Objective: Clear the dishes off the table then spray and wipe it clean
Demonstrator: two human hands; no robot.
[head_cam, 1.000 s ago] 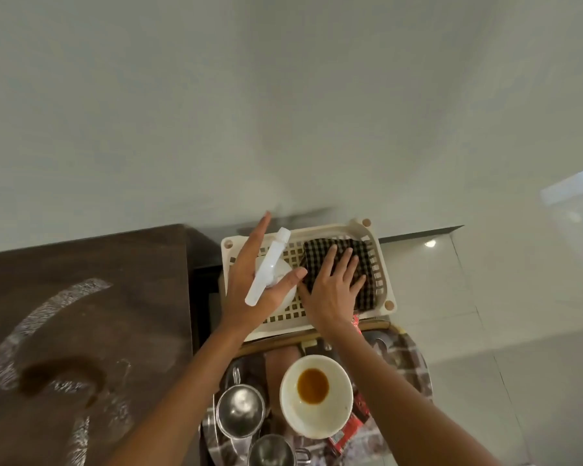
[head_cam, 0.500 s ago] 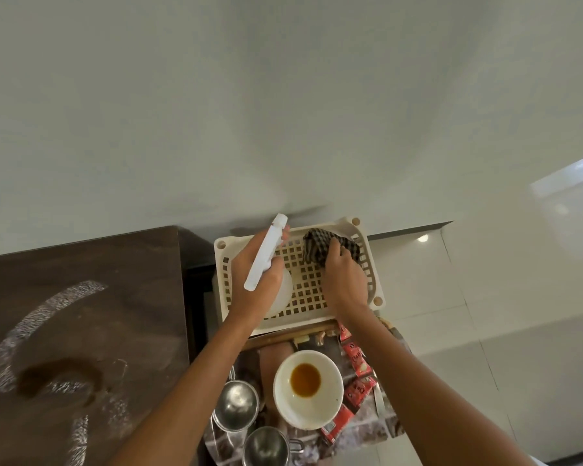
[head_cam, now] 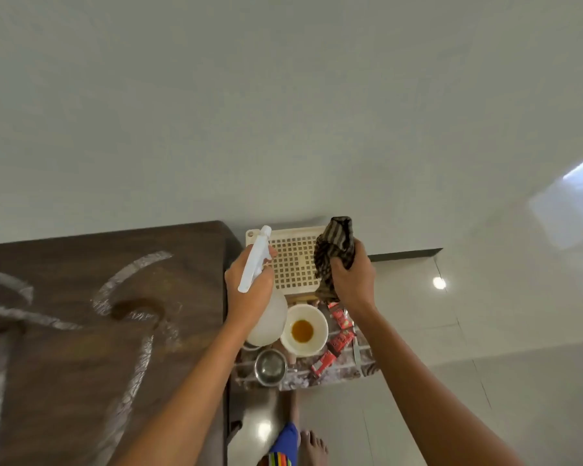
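Note:
My left hand [head_cam: 249,292] grips the neck of a white spray bottle [head_cam: 266,314], lifted above the cream plastic basket [head_cam: 292,267]. My right hand [head_cam: 352,277] clutches a bunched dark checked cloth [head_cam: 334,252], raised over the basket's right side. The dark brown table [head_cam: 81,331] fills the left, with a brown spill [head_cam: 137,307] and whitish streaks on it. On a small patterned stand below the basket sit a white bowl [head_cam: 304,329] with brown liquid and a steel cup [head_cam: 270,366].
Red packets [head_cam: 340,341] lie on the stand beside the bowl. White tiled floor spreads to the right, a pale wall rises behind. My bare foot [head_cam: 312,447] is on the floor at the bottom, next to the table's edge.
My left hand closed on the spray bottle and lifted it from the basket. My right hand gathered the flat cloth into a bunch and raised it out of the basket.

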